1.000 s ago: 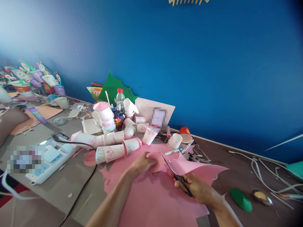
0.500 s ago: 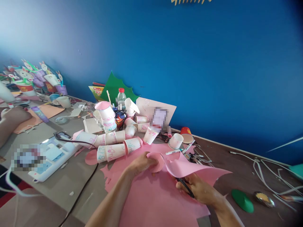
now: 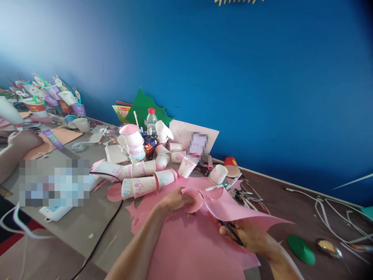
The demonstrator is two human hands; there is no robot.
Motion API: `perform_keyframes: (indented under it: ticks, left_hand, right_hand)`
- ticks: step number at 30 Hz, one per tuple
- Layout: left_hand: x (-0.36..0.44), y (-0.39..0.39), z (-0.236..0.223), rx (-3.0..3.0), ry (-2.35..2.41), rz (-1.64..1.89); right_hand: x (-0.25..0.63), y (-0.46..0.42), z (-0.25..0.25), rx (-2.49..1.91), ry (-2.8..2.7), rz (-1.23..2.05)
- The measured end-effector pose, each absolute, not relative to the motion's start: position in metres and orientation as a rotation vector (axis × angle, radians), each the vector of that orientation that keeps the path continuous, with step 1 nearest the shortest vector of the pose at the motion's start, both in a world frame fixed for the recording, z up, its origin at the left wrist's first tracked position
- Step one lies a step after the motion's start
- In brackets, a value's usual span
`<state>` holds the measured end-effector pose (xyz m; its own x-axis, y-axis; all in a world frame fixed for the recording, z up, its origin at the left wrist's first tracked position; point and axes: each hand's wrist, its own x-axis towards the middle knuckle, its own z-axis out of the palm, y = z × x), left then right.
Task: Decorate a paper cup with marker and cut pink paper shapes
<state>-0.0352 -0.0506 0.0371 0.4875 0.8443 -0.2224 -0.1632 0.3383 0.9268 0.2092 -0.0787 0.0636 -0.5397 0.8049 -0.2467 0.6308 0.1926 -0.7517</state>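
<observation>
Head view: the left grip [image 3: 175,202] pinches a pink disc [image 3: 194,199]; the right grip [image 3: 244,233] is clamped on scissors [image 3: 232,230], their blades apparently hidden behind a raised pink flap [image 3: 233,206]. Under both grips lies a pink sheet [image 3: 192,249]. Cups [image 3: 144,186] lie left of the left grip; right of the right grip, a green cone [image 3: 301,249] sits on the surface [image 3: 279,198].
</observation>
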Motion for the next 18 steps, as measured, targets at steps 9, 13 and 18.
perform_keyframes:
  ticks: [9, 13, 18]
  left_hand:
    - [-0.035, -0.048, 0.029, 0.955, 0.886, 0.731]
    - [-0.035, -0.049, 0.027, 0.9, 0.895, 0.753]
    - [-0.033, -0.052, 0.031, 0.866, 0.881, 0.826]
  right_hand:
    - [0.203, -0.074, 0.069, -1.323, -2.252, 1.458]
    - [0.207, -0.072, 0.064, -1.28, -2.052, 1.585]
    - [0.214, -0.07, 0.058, -1.213, -1.895, 1.513]
